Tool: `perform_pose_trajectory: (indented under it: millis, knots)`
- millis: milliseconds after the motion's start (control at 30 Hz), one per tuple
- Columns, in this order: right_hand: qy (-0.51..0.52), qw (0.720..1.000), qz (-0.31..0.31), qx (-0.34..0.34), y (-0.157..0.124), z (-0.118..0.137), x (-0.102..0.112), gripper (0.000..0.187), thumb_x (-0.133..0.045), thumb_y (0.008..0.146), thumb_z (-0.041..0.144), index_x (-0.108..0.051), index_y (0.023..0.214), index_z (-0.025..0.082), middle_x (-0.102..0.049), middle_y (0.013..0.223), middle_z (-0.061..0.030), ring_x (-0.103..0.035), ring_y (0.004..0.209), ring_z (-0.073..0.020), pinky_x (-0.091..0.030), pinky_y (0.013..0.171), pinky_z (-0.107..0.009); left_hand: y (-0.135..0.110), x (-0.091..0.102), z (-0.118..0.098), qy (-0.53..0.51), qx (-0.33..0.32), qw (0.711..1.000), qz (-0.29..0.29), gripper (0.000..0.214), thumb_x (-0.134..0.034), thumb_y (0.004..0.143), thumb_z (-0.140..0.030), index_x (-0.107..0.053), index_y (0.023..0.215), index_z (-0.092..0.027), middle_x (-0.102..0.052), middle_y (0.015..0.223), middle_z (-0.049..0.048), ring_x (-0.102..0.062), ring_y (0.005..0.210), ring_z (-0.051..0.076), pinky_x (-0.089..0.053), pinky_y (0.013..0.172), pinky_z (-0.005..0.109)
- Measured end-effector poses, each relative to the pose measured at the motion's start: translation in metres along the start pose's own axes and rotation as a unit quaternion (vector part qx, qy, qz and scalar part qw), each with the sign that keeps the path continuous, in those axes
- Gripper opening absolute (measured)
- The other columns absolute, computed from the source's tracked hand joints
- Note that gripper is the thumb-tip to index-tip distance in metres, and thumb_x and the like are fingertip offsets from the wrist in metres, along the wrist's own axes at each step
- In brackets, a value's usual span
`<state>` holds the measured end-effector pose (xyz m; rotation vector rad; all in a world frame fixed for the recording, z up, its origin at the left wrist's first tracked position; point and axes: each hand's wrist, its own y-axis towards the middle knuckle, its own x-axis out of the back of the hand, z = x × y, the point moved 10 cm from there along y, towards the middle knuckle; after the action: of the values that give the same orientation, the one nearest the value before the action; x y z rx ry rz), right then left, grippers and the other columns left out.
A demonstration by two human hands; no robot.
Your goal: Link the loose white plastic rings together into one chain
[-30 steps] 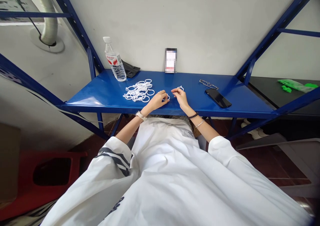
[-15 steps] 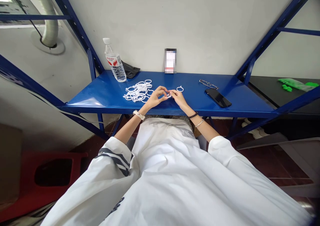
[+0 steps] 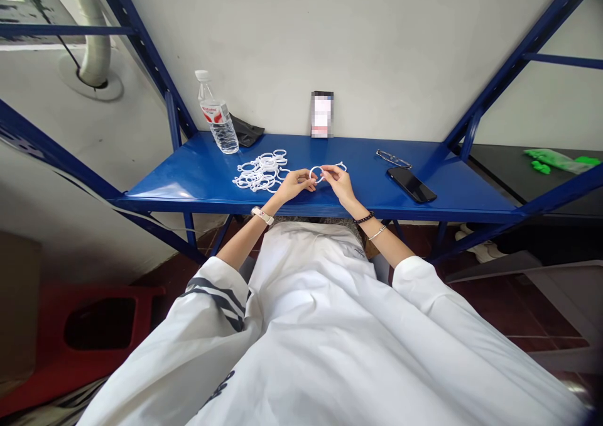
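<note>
A white plastic ring (image 3: 316,181) is held between my two hands, just above the front part of the blue table (image 3: 447,193). My left hand (image 3: 296,184) pinches its left side with closed fingers. On its right side, the fingertips of my right hand (image 3: 338,182) are pressed together on it. To the left of my hands lies a loose pile of several similar white rings (image 3: 261,170). One separate white ring (image 3: 342,164) rests behind my right hand, which partly covers it.
A water bottle (image 3: 219,124) stands at the back left beside a black pouch (image 3: 247,132). A phone with a blurred screen (image 3: 322,115) leans on the wall. Eyeglasses (image 3: 393,159) and a dark phone (image 3: 411,184) lie at the right. Blue posts frame both table ends.
The ring between my hands has turned and now shows as an open circle. My hands have moved slightly apart, and my right hand now overlaps the separate ring.
</note>
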<state>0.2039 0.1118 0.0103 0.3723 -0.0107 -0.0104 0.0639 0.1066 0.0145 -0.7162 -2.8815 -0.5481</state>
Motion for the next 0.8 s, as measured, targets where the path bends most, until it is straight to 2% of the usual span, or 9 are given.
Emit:
perform_pose_trajectory:
  millis: [133, 300, 500, 633, 800]
  knots:
    - [0.031, 0.999, -0.004, -0.023, 0.001, -0.006, 0.0, 0.042, -0.075, 0.073, 0.062, -0.073, 0.09, 0.024, -0.073, 0.097, -0.006, -0.069, 0.093, -0.0226, -0.057, 0.089, -0.039, -0.001, 0.005, -0.008, -0.004, -0.023, 0.999, -0.025, 0.051, -0.076, 0.074, -0.063, -0.066, 0.087, -0.014, -0.071, 0.078, 0.0064, -0.071, 0.069, 0.018, -0.061, 0.072, 0.034]
    - [0.026, 0.999, 0.006, -0.04, 0.002, -0.011, -0.002, 0.045, -0.072, 0.075, 0.066, -0.074, 0.091, 0.024, -0.071, 0.084, -0.0032, -0.069, 0.085, -0.0199, -0.059, 0.08, -0.034, 0.0, 0.009, -0.007, 0.017, -0.02, 0.999, -0.043, 0.051, -0.077, 0.071, -0.064, -0.066, 0.081, -0.015, -0.071, 0.073, 0.0045, -0.072, 0.072, 0.02, -0.06, 0.075, 0.033]
    - [0.009, 1.0, 0.011, -0.011, 0.001, -0.005, -0.001, 0.042, -0.075, 0.076, 0.061, -0.075, 0.094, 0.023, -0.074, 0.091, -0.0049, -0.07, 0.089, -0.0216, -0.059, 0.086, -0.037, -0.001, 0.008, -0.007, 0.045, -0.011, 0.998, -0.045, 0.055, -0.075, 0.072, -0.068, -0.068, 0.085, -0.015, -0.073, 0.078, 0.0058, -0.072, 0.075, 0.019, -0.058, 0.075, 0.03]
    - [-0.01, 1.0, 0.019, 0.013, 0.0, -0.001, -0.002, 0.047, -0.076, 0.074, 0.063, -0.076, 0.097, 0.022, -0.075, 0.094, -0.0068, -0.069, 0.086, -0.0222, -0.059, 0.087, -0.04, -0.002, 0.01, -0.008, 0.077, -0.015, 0.995, -0.057, 0.057, -0.07, 0.075, -0.071, -0.069, 0.086, -0.015, -0.074, 0.08, 0.0068, -0.071, 0.077, 0.019, -0.056, 0.075, 0.03]
    - [-0.017, 0.999, 0.029, 0.012, 0.001, -0.002, -0.004, 0.051, -0.078, 0.071, 0.065, -0.077, 0.097, 0.021, -0.077, 0.098, -0.0078, -0.069, 0.086, -0.022, -0.058, 0.09, -0.041, -0.003, 0.015, -0.01, 0.108, -0.02, 0.991, -0.074, 0.055, -0.068, 0.079, -0.069, -0.07, 0.085, -0.015, -0.074, 0.08, 0.0078, -0.07, 0.077, 0.019, -0.055, 0.073, 0.03]
